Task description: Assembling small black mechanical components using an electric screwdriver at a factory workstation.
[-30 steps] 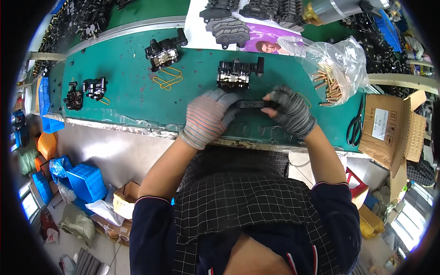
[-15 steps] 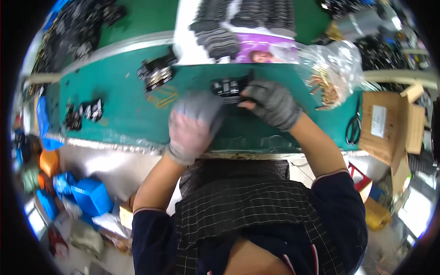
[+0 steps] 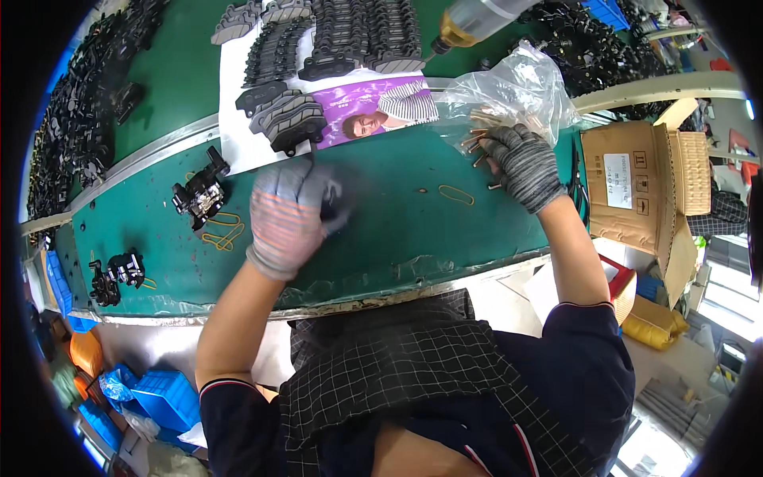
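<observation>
My left hand (image 3: 284, 219), in a grey striped glove, is left of the middle of the green bench. Its fingers are closed around a dark metal part (image 3: 337, 205), smeared by motion. At the right, my gloved right hand (image 3: 524, 168) reaches to the mouth of a clear plastic bag (image 3: 520, 83). Its fingers are curled down on copper-coloured pins (image 3: 480, 143), some sticking out past the fingertips. Left of my left hand sits a black brake caliper assembly (image 3: 200, 193), with yellow bands (image 3: 222, 234) beside it. Smaller black caliper parts (image 3: 119, 274) lie at the far left.
Rows of dark brake pads (image 3: 358, 36) stand on a white and purple printed sheet (image 3: 330, 107) at the back. A screwdriver-like power tool (image 3: 469, 24) hangs above. Scissors (image 3: 579, 179) and a cardboard box (image 3: 628, 187) are at the right. Black parts are heaped at both back corners.
My right hand has left the black part in the middle and gone right to the pins. My left hand now has the dark part. The whole view has shifted.
</observation>
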Demonstrator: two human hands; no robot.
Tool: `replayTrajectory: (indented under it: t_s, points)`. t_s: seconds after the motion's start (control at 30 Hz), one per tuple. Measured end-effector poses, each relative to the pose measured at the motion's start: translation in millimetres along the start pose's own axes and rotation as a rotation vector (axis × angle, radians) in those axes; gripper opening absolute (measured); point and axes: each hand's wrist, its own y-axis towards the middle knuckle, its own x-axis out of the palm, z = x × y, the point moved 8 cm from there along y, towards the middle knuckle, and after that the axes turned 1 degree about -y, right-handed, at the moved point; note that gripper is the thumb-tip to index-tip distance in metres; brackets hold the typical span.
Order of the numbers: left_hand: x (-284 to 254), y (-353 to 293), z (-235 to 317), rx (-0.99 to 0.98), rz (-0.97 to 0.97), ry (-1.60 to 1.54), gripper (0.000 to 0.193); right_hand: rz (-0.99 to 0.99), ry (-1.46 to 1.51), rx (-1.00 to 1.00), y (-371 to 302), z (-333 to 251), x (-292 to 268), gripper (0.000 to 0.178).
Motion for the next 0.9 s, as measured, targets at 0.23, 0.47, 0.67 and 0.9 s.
replayTrajectory:
  t_s: [0.23, 0.47, 0.67, 0.9]
  points:
    - [-0.9, -25.2, 34.5, -0.144, -0.216, -0.172, 0.049, -0.069, -0.194, 0.002, 27.1, -4.9, 9.6, 0.016]
    - [42.4, -70.9, -26.9, -1.037, 0.142, -1.332, 0.038, 0.177, 0.612, -0.012, 33.3, -118.1, -50.5, 0.012]
    - [33.5, -76.5, 2.9, -1.091, 0.225, -1.893, 0.047, 0.211, 0.448, -0.263, 47.0, -184.8, -75.0, 0.015]
    - [13.9, -84.2, 10.3, -1.135, 0.267, -2.030, 0.050, 0.202, 0.327, -0.385, 47.5, -207.9, -77.0, 0.017]
